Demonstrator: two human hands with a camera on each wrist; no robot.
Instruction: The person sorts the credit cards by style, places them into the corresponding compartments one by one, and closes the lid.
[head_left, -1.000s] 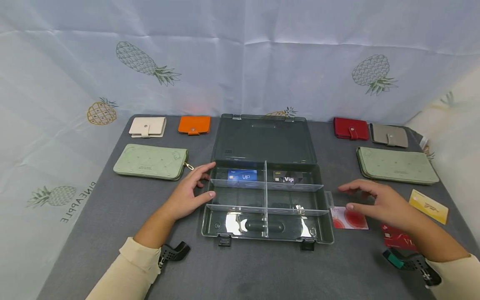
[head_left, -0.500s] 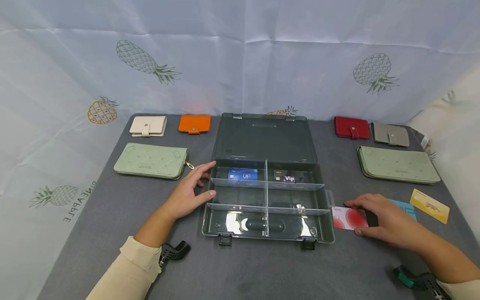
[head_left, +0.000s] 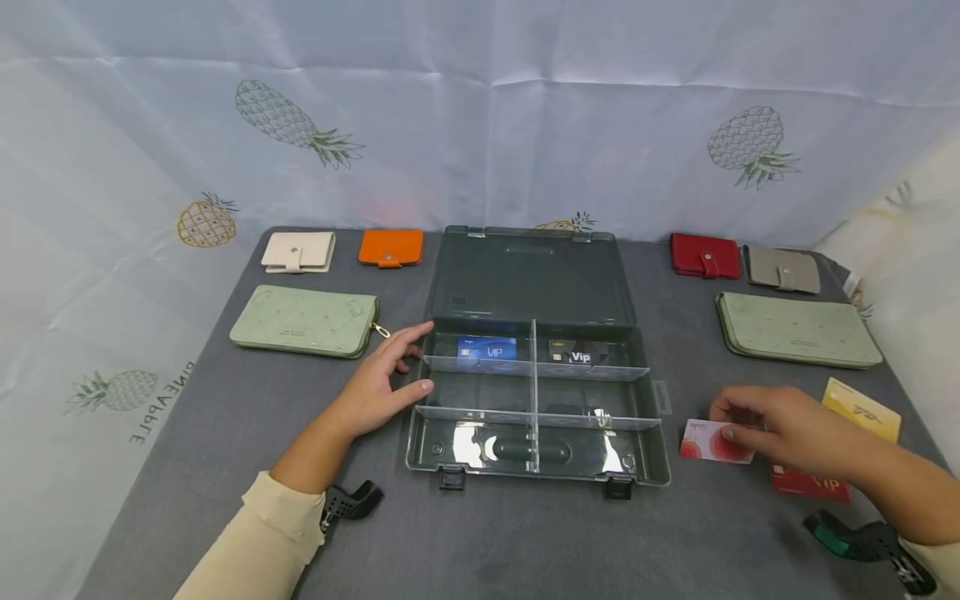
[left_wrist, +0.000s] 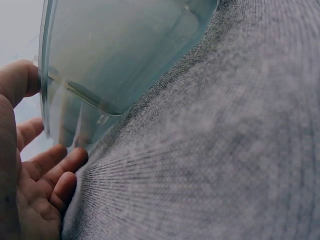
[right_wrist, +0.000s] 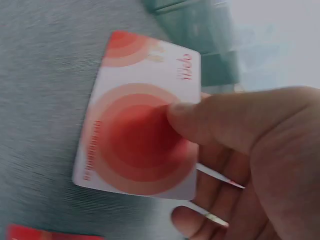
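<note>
Yellow card [head_left: 865, 406], apparently untouched, peeks past right hand [head_left: 791, 425].

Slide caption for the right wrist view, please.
Over a gray surface, the right hand pinches a white card with red circles.

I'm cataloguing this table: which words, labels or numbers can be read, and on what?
"VIP": blue card
"Vip": black card
"VIP": red card
"PINEAPPLE", mirrored: cloth backdrop
Too small or blurred: these cards' other print; lettering on the yellow card, held card, left green wallet, right green wallet.
</note>
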